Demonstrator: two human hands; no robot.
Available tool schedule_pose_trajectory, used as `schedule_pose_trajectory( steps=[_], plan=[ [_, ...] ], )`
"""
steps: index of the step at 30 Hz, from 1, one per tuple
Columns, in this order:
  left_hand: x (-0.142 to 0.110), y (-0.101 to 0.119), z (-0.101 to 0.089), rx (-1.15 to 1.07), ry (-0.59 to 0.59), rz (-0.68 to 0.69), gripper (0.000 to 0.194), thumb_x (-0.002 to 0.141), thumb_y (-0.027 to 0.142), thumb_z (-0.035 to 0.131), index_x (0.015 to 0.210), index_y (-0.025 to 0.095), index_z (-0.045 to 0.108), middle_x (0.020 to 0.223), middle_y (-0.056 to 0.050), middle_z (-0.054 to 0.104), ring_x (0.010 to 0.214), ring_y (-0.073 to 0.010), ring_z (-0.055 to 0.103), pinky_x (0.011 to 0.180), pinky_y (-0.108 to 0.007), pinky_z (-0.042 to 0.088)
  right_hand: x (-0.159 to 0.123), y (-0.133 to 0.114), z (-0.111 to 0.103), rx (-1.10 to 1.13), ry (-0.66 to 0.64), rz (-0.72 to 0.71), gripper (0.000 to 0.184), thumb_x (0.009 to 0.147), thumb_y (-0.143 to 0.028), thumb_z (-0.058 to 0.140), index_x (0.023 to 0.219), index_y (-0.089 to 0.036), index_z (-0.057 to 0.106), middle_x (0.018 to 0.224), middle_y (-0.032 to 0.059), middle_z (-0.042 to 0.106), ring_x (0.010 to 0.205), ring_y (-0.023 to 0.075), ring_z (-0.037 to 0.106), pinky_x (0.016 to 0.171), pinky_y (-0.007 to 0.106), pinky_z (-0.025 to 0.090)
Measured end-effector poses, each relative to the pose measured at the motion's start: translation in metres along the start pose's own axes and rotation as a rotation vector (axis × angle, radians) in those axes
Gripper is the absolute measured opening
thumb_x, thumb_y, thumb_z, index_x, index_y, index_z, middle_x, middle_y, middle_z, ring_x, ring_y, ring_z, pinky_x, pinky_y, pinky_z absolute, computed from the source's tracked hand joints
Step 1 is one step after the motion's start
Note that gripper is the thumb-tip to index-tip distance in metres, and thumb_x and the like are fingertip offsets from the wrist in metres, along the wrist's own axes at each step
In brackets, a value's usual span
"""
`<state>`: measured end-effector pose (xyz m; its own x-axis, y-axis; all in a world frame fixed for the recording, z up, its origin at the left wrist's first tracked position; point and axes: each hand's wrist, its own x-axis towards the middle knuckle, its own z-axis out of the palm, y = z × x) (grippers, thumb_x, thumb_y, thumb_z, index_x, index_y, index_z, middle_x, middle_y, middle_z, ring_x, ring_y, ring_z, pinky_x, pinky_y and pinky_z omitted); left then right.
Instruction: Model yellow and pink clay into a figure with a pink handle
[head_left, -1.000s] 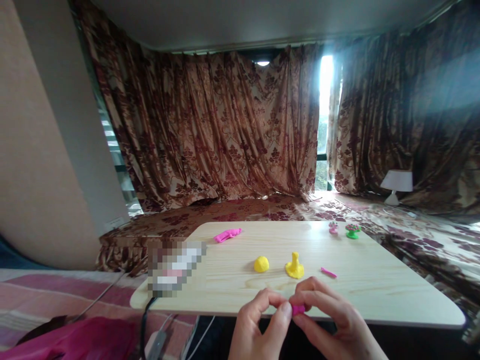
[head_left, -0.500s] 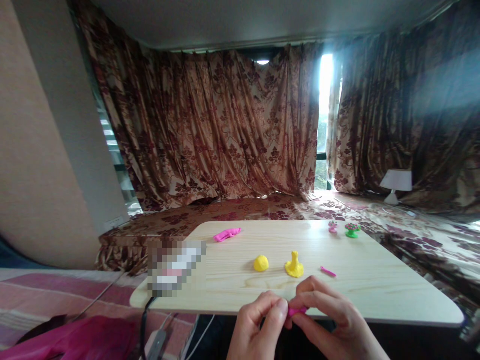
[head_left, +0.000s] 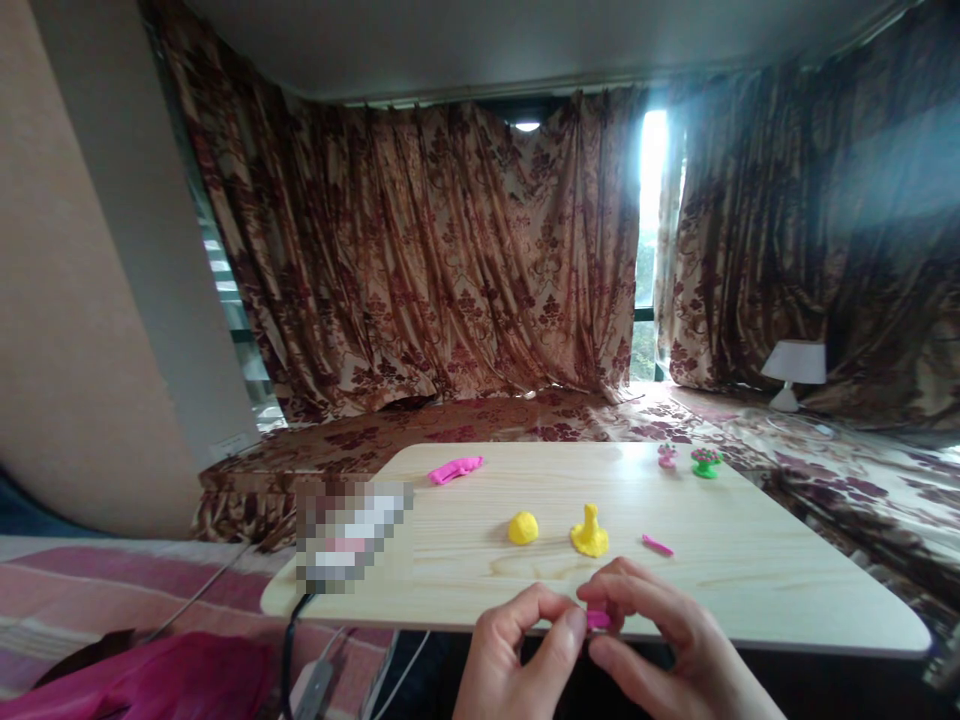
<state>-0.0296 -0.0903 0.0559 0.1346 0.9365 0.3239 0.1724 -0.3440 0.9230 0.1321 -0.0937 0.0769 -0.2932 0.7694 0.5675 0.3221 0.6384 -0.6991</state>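
Low over the table's near edge, my left hand pinches a small piece of pink modelling clay between thumb and fingers. My right hand is curled around the clay's other end; its fingers lie against the piece, while the thumb sits slightly below it. The fingers partly cover the clay, so its full shape is hidden. Just beyond my hands stands a yellow clay form with a wide flat base and an upright stem. Left of it rests a yellow clay lump. A thin pink clay strip lies to the right.
On the pale wooden table are a larger pink clay piece at the back left, and a small pink figure and green figure at the back right. A blurred-out object with a black cable lies on the left.
My right thumb has moved slightly away from the pink clay, and more of the piece shows between my hands. The things on the table have stayed put.
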Motion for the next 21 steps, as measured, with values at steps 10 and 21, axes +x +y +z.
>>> schedule_pose_trajectory(
  steps=[10,21],
  plan=[
    [0.0012,0.0028,0.0045,0.139,0.093,0.217,0.014,0.077,0.023,0.060,0.064,0.020,0.064,0.065,0.000,0.063,0.072,-0.0180,0.062,0.073,-0.025,0.047,0.0005,0.0016,-0.0027,-0.060,-0.018,0.094,0.020,0.087,-0.028,0.052,0.072,-0.017,0.061,0.069,0.0008,0.059,0.065,0.0128,0.055,0.061,0.021,0.044],
    [0.0005,0.0091,0.0030,0.127,0.112,0.153,0.013,0.077,0.025,0.062,0.067,0.019,0.066,0.067,0.001,0.064,0.070,-0.0160,0.063,0.073,-0.022,0.047,-0.0007,0.0057,0.0001,0.003,0.016,0.125,0.025,0.088,-0.034,0.051,0.075,-0.018,0.063,0.070,0.0015,0.061,0.067,0.0141,0.057,0.062,0.021,0.046]
  ],
)
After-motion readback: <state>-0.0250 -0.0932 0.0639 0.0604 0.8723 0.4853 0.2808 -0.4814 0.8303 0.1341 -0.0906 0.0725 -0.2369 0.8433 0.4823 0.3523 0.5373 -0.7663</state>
